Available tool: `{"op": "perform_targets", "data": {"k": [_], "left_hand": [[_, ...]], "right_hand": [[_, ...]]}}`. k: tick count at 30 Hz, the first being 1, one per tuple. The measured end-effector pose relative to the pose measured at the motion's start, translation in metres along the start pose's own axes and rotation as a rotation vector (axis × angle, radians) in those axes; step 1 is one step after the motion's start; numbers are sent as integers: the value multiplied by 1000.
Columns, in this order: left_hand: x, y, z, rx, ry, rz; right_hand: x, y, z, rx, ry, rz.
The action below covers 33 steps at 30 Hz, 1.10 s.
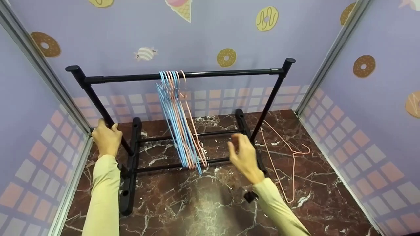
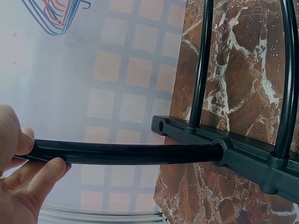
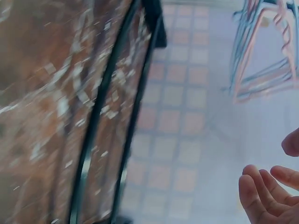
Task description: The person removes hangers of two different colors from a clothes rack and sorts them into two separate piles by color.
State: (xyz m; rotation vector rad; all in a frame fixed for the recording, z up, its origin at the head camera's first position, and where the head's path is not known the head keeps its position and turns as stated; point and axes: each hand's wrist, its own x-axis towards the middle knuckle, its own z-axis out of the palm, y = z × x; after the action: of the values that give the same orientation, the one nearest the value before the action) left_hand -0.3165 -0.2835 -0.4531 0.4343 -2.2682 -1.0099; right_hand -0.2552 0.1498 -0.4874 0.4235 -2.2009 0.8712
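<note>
A black garment rack [image 1: 223, 74] stands on the floor. My left hand [image 1: 107, 139] grips its left upright post [image 2: 121, 153], with thumb and fingers curled round the tube. Blue and pink hangers [image 1: 178, 124] hang in a bunch from the top bar, left of its middle. To the right of them, my right hand [image 1: 243, 157] is in the air beside the right upright [image 1: 267, 101]. Nothing is between its loosely bent fingers, and a gap shows between thumb and fingertips in the right wrist view.
One pink hanger [image 1: 300, 153] lies on the marbled floor [image 1: 197, 206], right of the rack. Two low crossbars [image 1: 157, 167] join the rack's black feet [image 1: 126, 200]. Patterned wall panels [image 1: 200, 39] enclose the back and both sides.
</note>
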Motion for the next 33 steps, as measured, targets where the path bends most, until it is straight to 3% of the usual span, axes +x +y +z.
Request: {"op": "perform_targets", "data": {"k": [12,24,33], "left_hand": [[0,-2,-2,-14,1,-7],[2,-1,-1,-30,10,15],[2,-1,-1,-24,11,13]], "right_hand": [[33,-60,29,79,-106,-69],[45,-83,44,63,-154,-73],[45,-84,52,-21,-151,-26]]}}
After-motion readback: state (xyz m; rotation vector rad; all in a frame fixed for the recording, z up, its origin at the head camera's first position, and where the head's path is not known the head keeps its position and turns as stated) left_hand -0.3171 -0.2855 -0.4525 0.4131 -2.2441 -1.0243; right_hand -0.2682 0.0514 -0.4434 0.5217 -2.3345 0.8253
